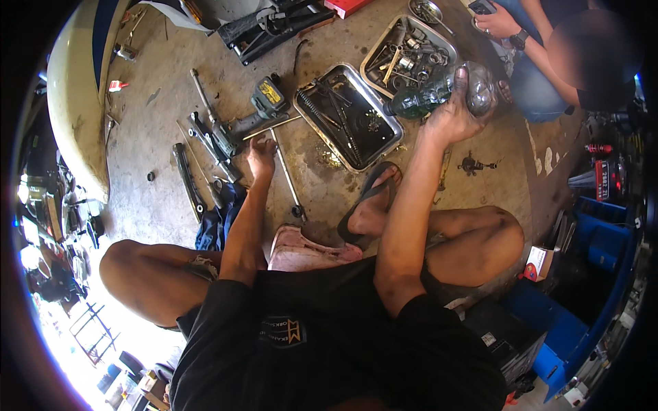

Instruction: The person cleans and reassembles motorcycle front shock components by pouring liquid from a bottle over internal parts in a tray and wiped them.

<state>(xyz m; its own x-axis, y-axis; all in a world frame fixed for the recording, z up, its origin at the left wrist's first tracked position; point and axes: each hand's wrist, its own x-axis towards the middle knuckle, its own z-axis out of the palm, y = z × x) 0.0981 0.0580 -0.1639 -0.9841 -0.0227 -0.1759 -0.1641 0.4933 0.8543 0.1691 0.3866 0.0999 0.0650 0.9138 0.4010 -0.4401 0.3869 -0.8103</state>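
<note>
My right hand (458,116) is closed around a clear plastic bottle (421,99) with dark green liquid inside. The bottle lies tilted nearly sideways, its neck pointing left toward a metal tray (393,145) that holds a coil spring (317,115), dark rods and a wet dark film. Beyond the bottle sits a second tray (370,63) full of small metal parts and a wrench. My left hand (261,159) has its fingers loosely bent and apart, with nothing visible in them. It hovers beside a T-handle wrench (288,179) and a cordless impact wrench (236,127).
Two fork-like metal parts (209,147) and a dark tube (186,175) lie left on the concrete floor. A white panel (79,103) stands at far left. Another person (541,75) squats at the upper right, holding a phone (482,7). Blue bins (548,335) stand right.
</note>
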